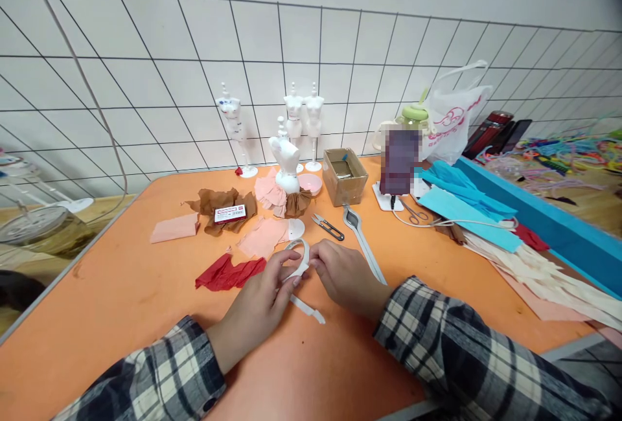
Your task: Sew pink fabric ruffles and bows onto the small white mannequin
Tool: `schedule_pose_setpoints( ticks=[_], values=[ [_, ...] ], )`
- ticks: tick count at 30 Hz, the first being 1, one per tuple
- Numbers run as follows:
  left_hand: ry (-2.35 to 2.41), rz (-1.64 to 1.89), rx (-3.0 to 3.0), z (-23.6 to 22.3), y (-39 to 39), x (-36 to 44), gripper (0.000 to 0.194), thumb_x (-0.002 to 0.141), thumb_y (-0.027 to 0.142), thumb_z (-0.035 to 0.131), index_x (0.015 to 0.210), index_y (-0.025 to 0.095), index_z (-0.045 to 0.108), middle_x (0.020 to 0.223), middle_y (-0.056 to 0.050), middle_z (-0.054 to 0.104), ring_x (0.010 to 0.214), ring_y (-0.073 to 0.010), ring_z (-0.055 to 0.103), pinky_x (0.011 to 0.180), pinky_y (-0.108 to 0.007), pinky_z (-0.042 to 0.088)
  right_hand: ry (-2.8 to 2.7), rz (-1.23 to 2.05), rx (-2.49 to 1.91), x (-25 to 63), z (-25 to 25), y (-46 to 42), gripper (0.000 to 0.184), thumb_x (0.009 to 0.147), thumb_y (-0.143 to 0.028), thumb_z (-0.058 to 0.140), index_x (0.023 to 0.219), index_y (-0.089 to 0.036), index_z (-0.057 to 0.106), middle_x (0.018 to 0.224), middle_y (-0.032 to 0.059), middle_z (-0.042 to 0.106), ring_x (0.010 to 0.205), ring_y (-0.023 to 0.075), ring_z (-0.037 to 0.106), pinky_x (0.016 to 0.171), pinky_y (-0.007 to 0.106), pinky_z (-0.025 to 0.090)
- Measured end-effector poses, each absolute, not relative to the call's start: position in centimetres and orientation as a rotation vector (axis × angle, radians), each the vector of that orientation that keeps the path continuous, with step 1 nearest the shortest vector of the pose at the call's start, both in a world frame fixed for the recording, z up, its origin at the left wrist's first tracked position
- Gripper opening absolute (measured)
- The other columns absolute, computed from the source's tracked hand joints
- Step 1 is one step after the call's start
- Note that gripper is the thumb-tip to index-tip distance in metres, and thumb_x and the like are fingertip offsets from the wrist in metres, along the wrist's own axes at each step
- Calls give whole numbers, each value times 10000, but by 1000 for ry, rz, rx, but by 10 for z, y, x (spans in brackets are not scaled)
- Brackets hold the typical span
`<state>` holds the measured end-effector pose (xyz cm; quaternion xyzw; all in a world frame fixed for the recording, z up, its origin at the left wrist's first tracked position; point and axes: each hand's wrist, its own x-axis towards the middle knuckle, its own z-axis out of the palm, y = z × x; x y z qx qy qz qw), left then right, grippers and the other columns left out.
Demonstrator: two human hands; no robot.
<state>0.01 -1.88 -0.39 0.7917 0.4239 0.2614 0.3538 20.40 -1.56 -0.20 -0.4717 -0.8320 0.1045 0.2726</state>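
Observation:
My left hand [265,295] grips a roll of white tape [305,254] between thumb and fingers, above the orange table. At the roll's right edge, the fingers of my right hand [343,273] are pinched together on the tape; their tips are partly hidden. A short white strip [307,309] lies just below the left hand. Close by on the left is a crumpled piece of red crepe paper [228,274]. Beyond the roll lie pink crepe paper [262,238] and a white disc [296,229]. Small black-handled thread snips [329,227] rest beyond my right hand.
A white mannequin torso [287,165] stands amid pink and brown paper, with several more mannequins behind. Right of it are a cardboard box [345,178], a phone [399,162] on a stand, scissors [415,214] and blue paper [469,217]. A small box [230,214] sits on brown paper.

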Motion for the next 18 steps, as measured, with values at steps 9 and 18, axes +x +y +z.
schedule_pose_setpoints(
  ticks=[9, 18],
  values=[
    [1131, 613, 2152, -2, -13, -4, 362, 959, 309, 412, 1309, 272, 498, 1104, -29, 711, 993, -177, 671, 870, -282, 518, -2093, 409, -1304, 208, -1, -12, 126, 954, -224, 376, 905, -199, 489, 854, 27, 597, 734, 163, 543, 642, 275, 356],
    [1082, 729, 2028, -1, -13, -5, 376, 956, 302, 422, 1302, 232, 553, 1042, -36, 720, 931, -167, 670, 852, -264, 519, -1839, 785, -1157, 216, -9, -2, 245, 967, -291, 367, 995, -186, 586, 852, 24, 628, 752, 145, 565, 684, 264, 418]
  ],
)
